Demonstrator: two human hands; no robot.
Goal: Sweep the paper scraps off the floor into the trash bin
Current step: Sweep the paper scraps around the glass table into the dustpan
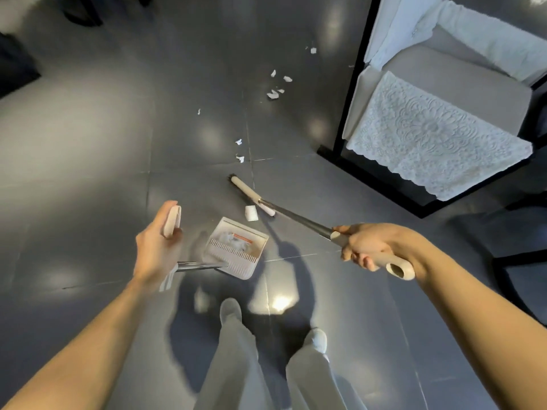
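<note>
On the dark tiled floor (pixel 88 143) ahead of my feet, with the lace-draped armchair (pixel 444 99) off to the right, I am partway through the sweeping. My right grip (pixel 373 247) is wrapped tight round the pale end of the broom (pixel 296 216), whose head rests on the tiles in front of me. My left grip (pixel 157 247) is blurred, but it seems to hold the top of the dustpan (pixel 236 250) handle between thumb and fingers. The pan sits tilted on the floor just short of the broom head, with some white bits apparently already inside. One larger scrap (pixel 251 213) lies between the broom head and the pan's lip, just beside both. The other paper scraps (pixel 273 94) are strewn farther out toward the armchair, with a couple (pixel 239 158) nearer, just beyond the broom. I judge this the gathering step. Next I should draw the near scrap into the pan with a short pull, then reach the broom past the far pieces and bring them back, keeping the pan's lip flat on the tiles. The trash bin is out of view, so emptying comes last.
</note>
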